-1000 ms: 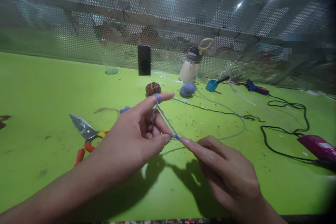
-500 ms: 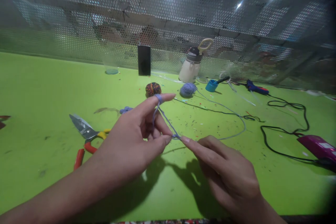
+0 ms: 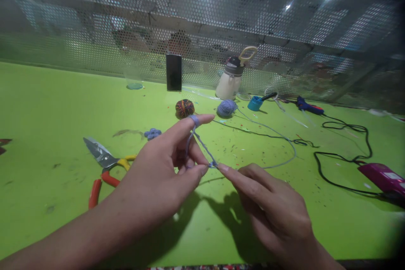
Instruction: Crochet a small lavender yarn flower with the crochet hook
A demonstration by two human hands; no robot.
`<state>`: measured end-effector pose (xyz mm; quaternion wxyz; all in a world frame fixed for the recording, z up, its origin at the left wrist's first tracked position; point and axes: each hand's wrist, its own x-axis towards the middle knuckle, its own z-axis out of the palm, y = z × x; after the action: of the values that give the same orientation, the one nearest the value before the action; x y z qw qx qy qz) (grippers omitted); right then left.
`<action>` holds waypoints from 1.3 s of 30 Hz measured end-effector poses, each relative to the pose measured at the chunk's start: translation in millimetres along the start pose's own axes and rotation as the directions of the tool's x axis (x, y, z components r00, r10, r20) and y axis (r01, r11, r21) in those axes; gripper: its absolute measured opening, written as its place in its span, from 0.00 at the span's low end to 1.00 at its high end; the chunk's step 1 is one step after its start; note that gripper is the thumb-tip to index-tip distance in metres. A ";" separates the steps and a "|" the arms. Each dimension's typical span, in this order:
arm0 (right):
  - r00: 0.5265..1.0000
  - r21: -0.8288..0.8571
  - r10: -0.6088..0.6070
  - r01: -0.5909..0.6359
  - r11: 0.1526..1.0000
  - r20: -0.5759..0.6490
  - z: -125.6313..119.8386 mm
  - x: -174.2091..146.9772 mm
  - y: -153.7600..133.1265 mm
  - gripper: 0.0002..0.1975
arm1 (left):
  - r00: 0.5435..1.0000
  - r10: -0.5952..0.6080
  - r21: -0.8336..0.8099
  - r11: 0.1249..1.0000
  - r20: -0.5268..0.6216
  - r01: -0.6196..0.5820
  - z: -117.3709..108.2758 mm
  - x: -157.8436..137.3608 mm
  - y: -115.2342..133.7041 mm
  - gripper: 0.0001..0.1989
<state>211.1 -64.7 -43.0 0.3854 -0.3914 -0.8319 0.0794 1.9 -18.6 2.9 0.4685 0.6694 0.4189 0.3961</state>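
Note:
Lilac yarn [image 3: 204,145] is looped round the raised index finger of my left hand [image 3: 171,168] and slants down to a small piece of crochet [image 3: 212,164]. My left thumb and a fingertip pinch that piece at its left end. My right hand [image 3: 275,206] is closed, its index fingertip touching the piece's right side; it seems to grip a thin crochet hook, nearly all hidden by the fingers. A lilac yarn ball [image 3: 226,108] lies beyond the hands, its strand curving round on the right. Left of my left hand rests a lilac crocheted flower [image 3: 152,133].
Scissors [image 3: 104,158] lie open beside my left forearm. Farther back are a multicoloured yarn ball [image 3: 184,109], a phone [image 3: 174,73], a bottle [image 3: 228,82] and a blue container [image 3: 255,103]. At right are a glue gun [image 3: 310,105], a magenta device [image 3: 382,177] and black cable [image 3: 319,173].
My left hand has shifted slightly right and down, with its raised index finger, showing more of the crocheted flower and scissors. The yarn at the fingertips sits a little differently. My right hand has barely moved.

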 end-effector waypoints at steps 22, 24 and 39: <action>1.000 -0.061 0.002 -0.001 0.998 0.006 1.8 -3.2 -0.7 0.24 | 1.000 -0.022 -0.032 0.999 0.001 0.022 0.2 1.7 2.0 0.32; 1.000 -0.054 -0.002 0.002 0.999 0.002 1.4 -2.5 -1.0 0.24 | 1.000 -0.025 -0.025 0.999 0.003 0.025 0.3 1.3 2.3 0.32; 1.000 0.018 0.016 -0.015 1.000 -0.023 3.7 -4.1 0.0 0.25 | 1.000 -0.017 -0.021 1.000 0.007 0.017 1.3 1.0 3.5 0.32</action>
<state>210.1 -67.0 -47.9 0.3978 -0.3953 -0.8236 0.0851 4.1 -18.8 6.1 0.4801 0.6623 0.4189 0.3942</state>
